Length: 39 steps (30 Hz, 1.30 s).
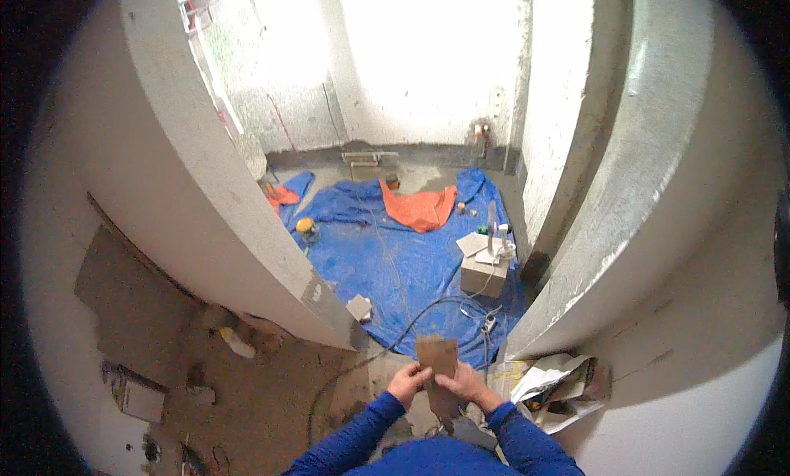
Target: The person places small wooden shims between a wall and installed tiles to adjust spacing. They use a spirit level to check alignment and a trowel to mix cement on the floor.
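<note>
In front of my body I hold a flat brown piece of cardboard (pixel 437 354) with an uneven top edge. My left hand (pixel 409 384) is closed on its left side, the fingertips over its face. On the other side my right hand (pixel 466 385) grips it, thumb in front. The cardboard stands roughly upright between the two hands, and more brown material shows below them, its shape hard to make out. Beyond the hands lies a blue tarp (pixel 362 258) spread over the floor.
A box with pale tiles (pixel 484 276) stands on the tarp's right, near a dark cable (pixel 428 309). An orange cloth (pixel 421 210) lies farther back. A white sack (pixel 559 385) sits right of my hands. Wall ends flank the opening; a cardboard box (pixel 140 396) is at lower left.
</note>
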### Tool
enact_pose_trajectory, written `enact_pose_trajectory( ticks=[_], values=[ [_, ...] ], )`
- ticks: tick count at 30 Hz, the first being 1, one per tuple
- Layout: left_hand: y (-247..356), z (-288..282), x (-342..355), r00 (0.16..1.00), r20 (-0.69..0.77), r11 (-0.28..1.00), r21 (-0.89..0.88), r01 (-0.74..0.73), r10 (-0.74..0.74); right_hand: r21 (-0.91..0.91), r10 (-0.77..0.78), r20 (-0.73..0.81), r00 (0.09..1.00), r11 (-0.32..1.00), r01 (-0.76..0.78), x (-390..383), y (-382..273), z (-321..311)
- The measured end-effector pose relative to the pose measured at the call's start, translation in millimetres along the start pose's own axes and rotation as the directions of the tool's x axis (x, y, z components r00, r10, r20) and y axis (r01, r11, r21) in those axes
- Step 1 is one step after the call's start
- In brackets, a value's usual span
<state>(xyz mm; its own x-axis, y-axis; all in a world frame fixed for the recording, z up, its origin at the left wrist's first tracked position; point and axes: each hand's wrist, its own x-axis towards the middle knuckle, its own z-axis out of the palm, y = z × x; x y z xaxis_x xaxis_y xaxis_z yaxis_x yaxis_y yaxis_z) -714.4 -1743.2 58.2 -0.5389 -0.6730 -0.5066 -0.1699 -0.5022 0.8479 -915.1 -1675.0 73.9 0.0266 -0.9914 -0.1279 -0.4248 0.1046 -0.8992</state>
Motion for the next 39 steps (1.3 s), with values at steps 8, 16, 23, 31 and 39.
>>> enact_pose_trajectory(
  ticks=[8,16,23,31,39],
  values=[
    [119.7,6.3,128.6,0.993,0.12,0.906,-0.422,0.037,0.016,0.277,-0.124,0.159,0.979,0.958,0.077,141.8,0.1,-106.8],
    [196.1,-38.1,298.3,0.908,0.419,0.79,-0.565,0.238,0.026,0.386,0.024,0.133,0.991,0.92,-0.074,304.1,37.4,-169.4],
    [314.7,-141.1,483.6,0.871,0.464,0.782,-0.599,0.174,0.162,0.196,-0.025,-0.124,0.992,0.979,0.049,532.2,31.5,-198.1],
    [408.6,-256.0,581.3,0.846,0.474,0.682,-0.704,0.198,0.243,0.562,0.006,0.146,0.989,0.823,-0.088,730.2,-21.9,-223.5],
    [432.2,-385.4,642.8,0.793,0.181,0.342,-0.939,-0.037,0.582,0.488,-0.154,0.589,0.794,0.851,-0.197,955.3,-57.6,-181.9]
  ],
)
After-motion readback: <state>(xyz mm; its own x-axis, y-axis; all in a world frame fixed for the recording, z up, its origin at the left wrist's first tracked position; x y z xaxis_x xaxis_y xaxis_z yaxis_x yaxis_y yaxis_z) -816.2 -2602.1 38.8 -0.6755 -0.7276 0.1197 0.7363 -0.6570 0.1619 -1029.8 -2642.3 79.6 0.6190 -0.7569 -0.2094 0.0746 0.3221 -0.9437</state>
